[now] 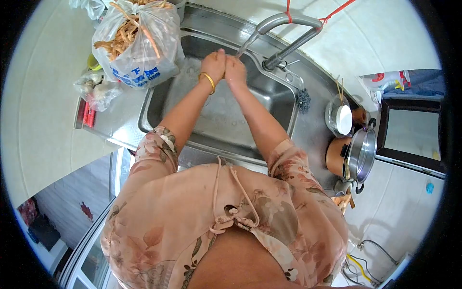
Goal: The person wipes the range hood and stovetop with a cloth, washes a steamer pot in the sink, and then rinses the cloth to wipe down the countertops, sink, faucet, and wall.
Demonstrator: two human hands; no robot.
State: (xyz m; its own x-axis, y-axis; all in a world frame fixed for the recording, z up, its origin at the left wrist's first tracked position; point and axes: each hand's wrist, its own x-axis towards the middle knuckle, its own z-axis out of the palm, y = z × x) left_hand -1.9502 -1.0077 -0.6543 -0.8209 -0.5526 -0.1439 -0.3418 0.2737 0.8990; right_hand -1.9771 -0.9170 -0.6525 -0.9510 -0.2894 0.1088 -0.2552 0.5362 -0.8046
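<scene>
My left hand, with a gold bangle at the wrist, is against my right hand over the far part of the steel sink. Both hands have their fingers curled in and pressed together. Whatever lies between them, if anything, is hidden. Water runs from the grey faucet and comes down beside my right hand. The sink floor below looks wet, with some water spread over it.
A plastic bag of orange-brown dried strips bulges over the sink's left rim. Nearby lies a smaller bag of pale items. To the right are a dark scrubber, a white bowl and a steel pot. Red cord ties the faucet.
</scene>
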